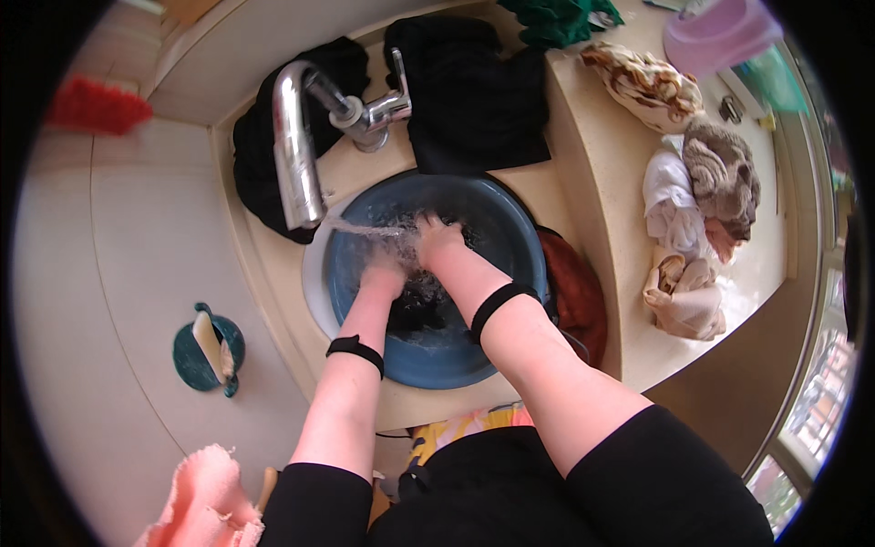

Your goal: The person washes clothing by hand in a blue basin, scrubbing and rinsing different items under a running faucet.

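Water runs from the chrome faucet (301, 171) into a blue plastic basin (437, 366) in front of me. Both my hands are down in the basin, in splashing water. My left hand (383, 270) is at the basin's left side, blurred and partly hidden by the water. My right hand (439, 236) lies just under the stream's end, its fingers partly spread at a dark cloth (417, 308) in the water. Whether either hand grips the cloth cannot be made out. A black band circles each forearm.
Black garments (478, 102) lie behind the basin. A reddish-brown cloth (574, 294) is at its right. On the right ledge lie a patterned cloth (646, 85), a grey-brown towel (721, 164), white cloth (673, 198) and beige cloth (690, 301). A green soap holder (195, 352) is at left.
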`<state>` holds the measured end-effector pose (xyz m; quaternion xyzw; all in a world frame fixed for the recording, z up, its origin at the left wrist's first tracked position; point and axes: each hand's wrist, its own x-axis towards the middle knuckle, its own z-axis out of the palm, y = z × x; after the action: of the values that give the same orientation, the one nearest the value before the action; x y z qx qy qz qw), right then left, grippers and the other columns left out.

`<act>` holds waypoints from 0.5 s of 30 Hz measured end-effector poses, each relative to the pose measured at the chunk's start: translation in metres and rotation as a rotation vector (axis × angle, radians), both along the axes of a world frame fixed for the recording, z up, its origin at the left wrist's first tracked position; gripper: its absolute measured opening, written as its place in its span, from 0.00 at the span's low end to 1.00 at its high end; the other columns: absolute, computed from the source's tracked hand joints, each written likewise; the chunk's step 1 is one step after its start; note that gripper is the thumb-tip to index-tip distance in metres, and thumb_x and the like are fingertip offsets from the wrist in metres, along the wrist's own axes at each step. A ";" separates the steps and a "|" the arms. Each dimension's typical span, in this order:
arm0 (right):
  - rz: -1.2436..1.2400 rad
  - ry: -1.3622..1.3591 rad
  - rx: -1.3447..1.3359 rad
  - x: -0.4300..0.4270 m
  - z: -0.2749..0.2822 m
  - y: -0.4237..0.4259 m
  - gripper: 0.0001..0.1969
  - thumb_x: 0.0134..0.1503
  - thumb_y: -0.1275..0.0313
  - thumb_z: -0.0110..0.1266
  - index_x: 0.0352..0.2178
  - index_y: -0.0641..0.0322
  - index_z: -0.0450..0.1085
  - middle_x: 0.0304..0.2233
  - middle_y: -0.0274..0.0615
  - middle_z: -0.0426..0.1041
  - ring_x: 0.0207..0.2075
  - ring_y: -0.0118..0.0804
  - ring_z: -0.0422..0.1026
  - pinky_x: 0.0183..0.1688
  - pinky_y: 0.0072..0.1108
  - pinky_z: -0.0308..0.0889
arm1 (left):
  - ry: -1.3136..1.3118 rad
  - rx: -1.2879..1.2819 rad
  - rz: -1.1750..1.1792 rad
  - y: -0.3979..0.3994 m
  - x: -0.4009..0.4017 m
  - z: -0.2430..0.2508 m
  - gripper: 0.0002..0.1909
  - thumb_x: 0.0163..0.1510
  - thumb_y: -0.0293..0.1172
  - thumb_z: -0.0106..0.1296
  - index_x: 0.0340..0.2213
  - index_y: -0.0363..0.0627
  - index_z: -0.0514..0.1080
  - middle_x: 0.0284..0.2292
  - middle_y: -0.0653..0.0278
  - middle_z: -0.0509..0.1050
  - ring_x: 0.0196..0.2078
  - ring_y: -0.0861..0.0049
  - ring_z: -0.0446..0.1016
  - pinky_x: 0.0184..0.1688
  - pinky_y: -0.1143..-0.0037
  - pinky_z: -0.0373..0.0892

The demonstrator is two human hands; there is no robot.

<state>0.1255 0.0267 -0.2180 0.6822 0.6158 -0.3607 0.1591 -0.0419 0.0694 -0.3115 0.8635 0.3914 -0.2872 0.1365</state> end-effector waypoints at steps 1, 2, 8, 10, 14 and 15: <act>-0.057 0.028 -0.011 0.013 -0.010 -0.008 0.23 0.58 0.60 0.40 0.56 0.38 0.57 0.63 0.39 0.43 0.64 0.44 0.42 0.56 0.54 0.50 | -0.021 -0.025 0.007 -0.009 0.025 0.012 0.30 0.54 0.35 0.42 0.58 0.47 0.51 0.60 0.45 0.45 0.57 0.46 0.57 0.57 0.62 0.59; -0.112 0.054 -0.019 0.024 -0.018 -0.018 0.22 0.58 0.60 0.41 0.55 0.39 0.59 0.63 0.40 0.44 0.64 0.45 0.42 0.56 0.51 0.52 | -0.054 -0.157 0.132 -0.016 0.050 0.027 0.31 0.54 0.36 0.43 0.58 0.51 0.50 0.60 0.46 0.45 0.57 0.47 0.57 0.57 0.62 0.59; -0.115 -0.036 0.142 0.013 -0.028 -0.021 0.23 0.54 0.58 0.45 0.53 0.42 0.61 0.62 0.45 0.46 0.62 0.51 0.47 0.57 0.44 0.55 | -0.030 -0.223 0.285 -0.011 0.054 0.056 0.33 0.54 0.38 0.45 0.59 0.62 0.48 0.60 0.50 0.46 0.58 0.50 0.57 0.58 0.62 0.58; -0.111 -0.040 0.181 0.008 -0.020 -0.022 0.24 0.53 0.58 0.48 0.53 0.42 0.62 0.63 0.45 0.44 0.62 0.53 0.48 0.57 0.44 0.55 | -0.017 -0.279 0.386 -0.009 0.054 0.066 0.34 0.53 0.38 0.46 0.60 0.63 0.47 0.61 0.50 0.46 0.59 0.50 0.55 0.58 0.62 0.57; -0.360 0.383 0.203 0.028 -0.009 -0.019 0.23 0.48 0.60 0.55 0.47 0.51 0.69 0.53 0.51 0.62 0.54 0.48 0.62 0.55 0.32 0.59 | -0.050 -0.393 0.613 -0.011 0.050 0.075 0.39 0.51 0.40 0.48 0.61 0.66 0.43 0.61 0.48 0.41 0.61 0.47 0.49 0.61 0.62 0.52; -0.556 0.669 0.147 0.039 -0.015 -0.020 0.22 0.46 0.61 0.58 0.45 0.55 0.71 0.49 0.52 0.68 0.51 0.45 0.67 0.54 0.28 0.61 | -0.061 -0.386 0.620 -0.013 0.049 0.072 0.39 0.51 0.40 0.48 0.61 0.66 0.43 0.61 0.48 0.41 0.61 0.47 0.49 0.61 0.62 0.52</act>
<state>0.1650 0.0070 -0.2326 0.6772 0.4506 -0.5459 -0.2010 0.0072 0.0569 -0.2399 0.6705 0.5688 -0.2748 0.3890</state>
